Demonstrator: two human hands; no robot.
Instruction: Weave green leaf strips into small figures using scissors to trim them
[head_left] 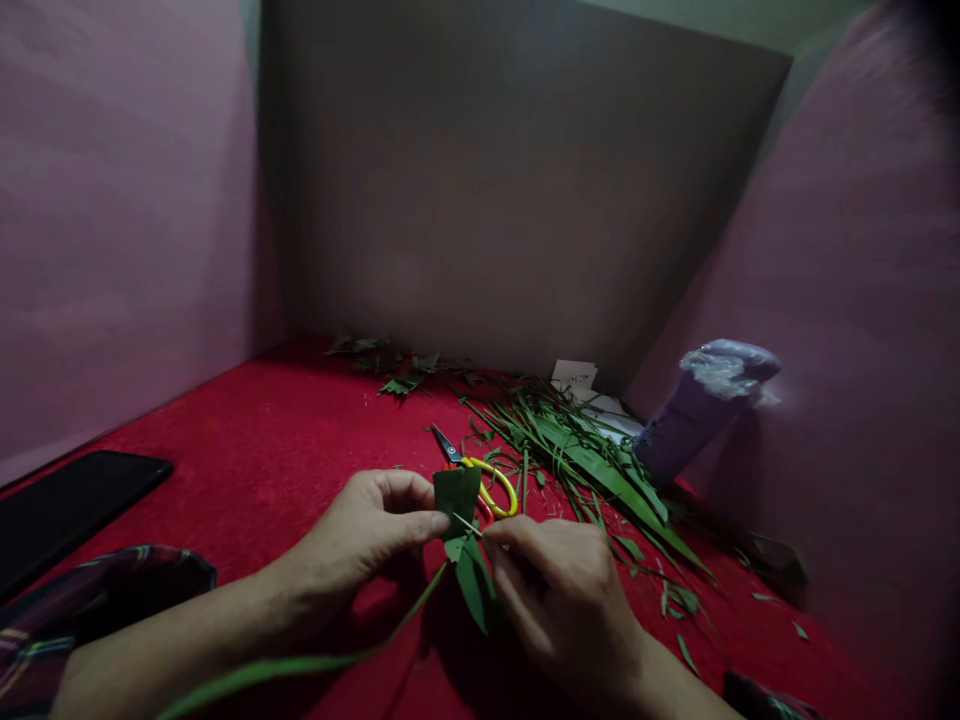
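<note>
My left hand (371, 530) pinches a folded green leaf piece (456, 492) between thumb and fingers, just above the red cloth. My right hand (559, 600) is closed in a pinch on a thin pale sliver or pin (469, 524) pushed against the same leaf. Loose leaf ends (472, 585) hang below the fold, and a long green blade (300, 665) trails down to the lower left. Yellow-handled scissors (480, 475) lie on the cloth right behind the leaf.
A pile of long green leaves (592, 460) lies to the right, more scraps (397, 370) at the back. A purple cone wrapped in plastic (701, 405) leans at the right wall. A black phone (64, 505) lies at left. Cardboard walls enclose the red surface (247, 450).
</note>
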